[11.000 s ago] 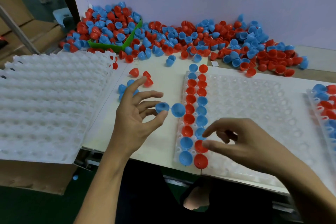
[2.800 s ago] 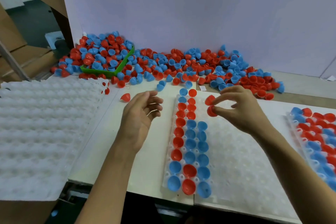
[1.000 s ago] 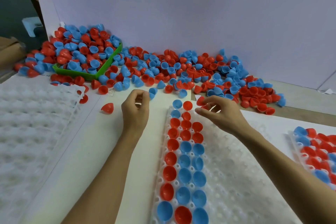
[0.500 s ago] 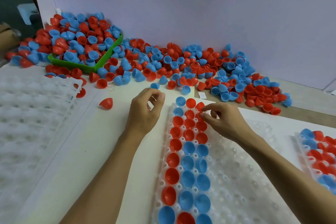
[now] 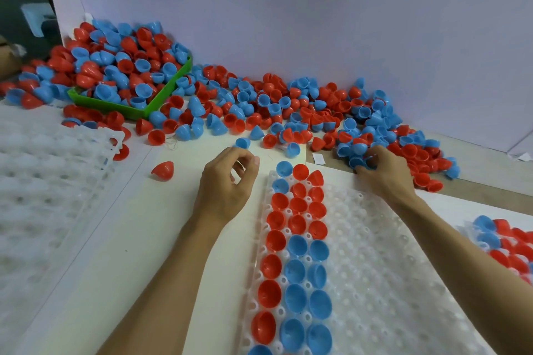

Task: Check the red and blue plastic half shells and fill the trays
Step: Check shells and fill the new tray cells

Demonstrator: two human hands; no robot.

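Observation:
A clear dimpled tray (image 5: 389, 268) lies in front of me, its three left columns filled with red and blue half shells (image 5: 297, 248). A big pile of loose red and blue shells (image 5: 288, 112) runs along the back wall. My right hand (image 5: 385, 173) reaches into the pile's near edge just beyond the tray, its fingers curled round a blue half shell (image 5: 355, 163). My left hand (image 5: 227, 184) hovers left of the tray's far end with loosely curled fingers and holds nothing.
A green bin (image 5: 161, 95) heaped with shells sits at the back left. A stack of empty clear trays (image 5: 43, 181) covers the left side. Another tray (image 5: 504, 242) with shells lies at the right edge. A lone red shell (image 5: 163, 170) lies on the table.
My right hand has left the tray's top row and moved right into the pile, closing on a blue shell. My left hand stays in place, holding nothing.

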